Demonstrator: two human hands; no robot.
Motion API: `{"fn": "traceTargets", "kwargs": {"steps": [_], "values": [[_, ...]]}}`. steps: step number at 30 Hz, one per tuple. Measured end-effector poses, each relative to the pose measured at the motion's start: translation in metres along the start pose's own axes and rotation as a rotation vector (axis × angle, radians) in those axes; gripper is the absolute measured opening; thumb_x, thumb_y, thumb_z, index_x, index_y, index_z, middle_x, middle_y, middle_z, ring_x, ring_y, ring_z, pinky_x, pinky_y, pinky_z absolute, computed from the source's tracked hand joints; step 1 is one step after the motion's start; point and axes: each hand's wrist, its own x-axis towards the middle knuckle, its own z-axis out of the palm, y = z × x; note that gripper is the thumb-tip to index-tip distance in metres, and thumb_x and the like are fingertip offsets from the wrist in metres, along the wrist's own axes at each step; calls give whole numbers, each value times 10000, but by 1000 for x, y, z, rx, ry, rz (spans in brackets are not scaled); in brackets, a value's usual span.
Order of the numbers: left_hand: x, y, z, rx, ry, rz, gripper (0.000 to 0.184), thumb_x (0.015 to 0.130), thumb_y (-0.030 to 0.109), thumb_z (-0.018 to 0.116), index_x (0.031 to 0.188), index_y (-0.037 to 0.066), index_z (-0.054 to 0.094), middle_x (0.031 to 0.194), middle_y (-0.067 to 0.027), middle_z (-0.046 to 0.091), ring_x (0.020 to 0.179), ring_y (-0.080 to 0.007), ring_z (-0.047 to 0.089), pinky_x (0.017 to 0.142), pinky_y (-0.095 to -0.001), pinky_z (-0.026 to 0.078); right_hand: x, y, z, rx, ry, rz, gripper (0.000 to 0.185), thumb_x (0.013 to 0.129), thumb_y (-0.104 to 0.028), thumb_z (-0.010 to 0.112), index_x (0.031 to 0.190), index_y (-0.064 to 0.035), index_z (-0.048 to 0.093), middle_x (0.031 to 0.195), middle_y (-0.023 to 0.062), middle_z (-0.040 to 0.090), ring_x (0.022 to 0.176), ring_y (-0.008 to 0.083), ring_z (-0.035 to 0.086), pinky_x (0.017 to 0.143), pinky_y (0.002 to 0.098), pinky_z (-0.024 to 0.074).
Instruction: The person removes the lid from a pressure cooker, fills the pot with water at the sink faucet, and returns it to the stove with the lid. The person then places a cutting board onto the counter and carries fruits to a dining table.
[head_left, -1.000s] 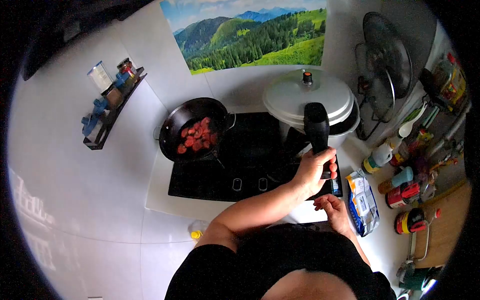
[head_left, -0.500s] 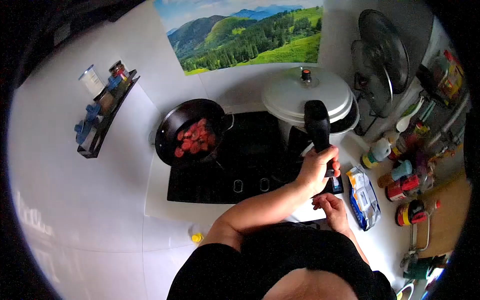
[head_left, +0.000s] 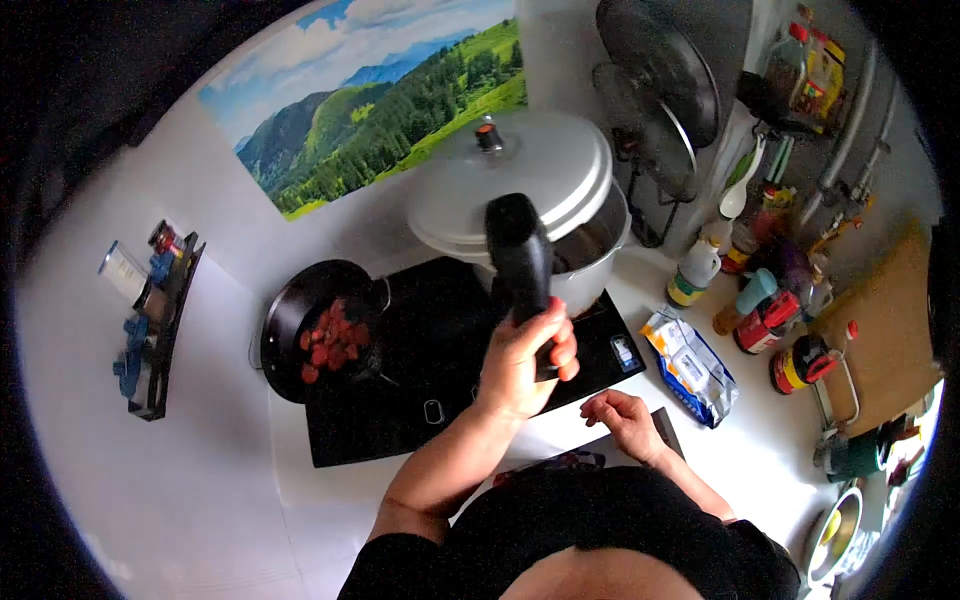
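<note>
Head view: the left hand point(head_left: 525, 360) is clamping its fingers around the black handle point(head_left: 520, 250) of the pressure cooker lid point(head_left: 540, 165). The lid is sitting off-centre over the large metal pot point(head_left: 595, 285), near the cooktop's far right corner, and is leaving a gap on the right side. So the pot is standing only partly covered; whether the lid is resting on the rim or being held just above it cannot be told.

The right hand point(head_left: 622, 418) is hovering near the worktop's front edge, just off the cooktop point(head_left: 360, 430), its fingers curling loosely and nothing showing in them; whether thumb and fingertips are meeting is unclear.

At the cooktop's left edge, the wok point(head_left: 285, 330) is already holding red food pieces point(head_left: 335, 340), uncovered and with no utensil in it. How far they are cooking through cannot be judged. Beside the cooktop's right edge, a blue-and-white packet point(head_left: 690, 365) is lying on the worktop point(head_left: 760, 450).
</note>
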Motion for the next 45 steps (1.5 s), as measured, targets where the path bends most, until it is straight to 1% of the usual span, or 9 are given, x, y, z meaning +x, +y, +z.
{"fn": "traceTargets", "kwargs": {"steps": [9, 15, 23, 26, 27, 30, 38, 43, 45], "values": [[-23, 37, -11, 84, 5, 128, 193, 870, 160, 502, 1027, 51, 529, 687, 5, 457, 525, -86, 432, 408, -226, 369, 2, 0, 1, 33, -14, 23, 247, 922, -192, 460, 935, 31, 565, 861, 72, 605, 783, 132, 555, 743, 276, 466], [-31, 37, -14, 100, 58, 162, 164, 836, 124, 541, 980, 56, 504, 682, -21, 475, 504, -109, 464, 401, -253, 396, 9, 3, 4, 72, -52, -22, 224, 920, -162, 445, 920, 28, 563, 868, 71, 597, 782, 129, 548, 740, 275, 464], [-44, 24, -16, 219, -16, 69, 247, 826, 138, 529, 1060, 57, 508, 666, -11, 466, 452, -102, 429, 354, -255, 392, 12, -7, 7, 65, -77, -52, 259, 920, -209, 453, 910, 18, 579, 847, 57, 595, 776, 115, 552, 731, 268, 462], [-48, 19, -17, 255, -82, -17, 305, 801, 139, 553, 1083, 35, 500, 667, -26, 471, 433, -110, 429, 336, -259, 387, 9, -13, 8, 34, -65, -66, 256, 922, -210, 443, 909, 7, 578, 832, 47, 596, 757, 111, 553, 708, 261, 468], [-49, 20, -14, 220, -93, -73, 268, 781, 82, 551, 1029, 22, 468, 652, -59, 486, 427, -126, 448, 372, -279, 410, 7, -18, 9, 30, -52, -72, 256, 922, -212, 443, 903, 6, 578, 826, 44, 595, 756, 111, 552, 707, 260, 467], [-48, 16, -12, 210, -255, -184, 302, 765, 65, 566, 1024, -16, 434, 606, -76, 480, 416, -135, 461, 384, -279, 417, 2, -18, 10, 43, -14, -107, 220, 905, -201, 476, 888, -7, 578, 812, 39, 596, 752, 103, 546, 698, 259, 464], [-46, -2, -12, 447, -472, -560, 297, 738, 41, 565, 985, -40, 423, 604, -81, 481, 423, -131, 470, 400, -256, 414, -24, -11, 14, 114, 146, -70, 201, 875, -208, 542, 857, -8, 552, 748, 25, 578, 723, 99, 531, 652, 258, 445], [-40, -28, -6, 515, -594, -838, 266, 768, 79, 554, 979, -33, 435, 611, -52, 469, 441, -105, 461, 405, -234, 405, -41, 19, 22, 166, 235, -72, 195, 879, -173, 518, 945, 10, 525, 811, 83, 588, 749, 152, 538, 695, 292, 450], [-35, -45, -11, 498, -652, -906, 268, 778, 96, 561, 985, -23, 440, 611, -47, 463, 460, -103, 468, 408, -234, 406, -54, 35, 23, 6, 292, -74, 212, 871, -174, 504, 967, 12, 537, 845, 119, 593, 765, 195, 548, 719, 329, 450]]}}
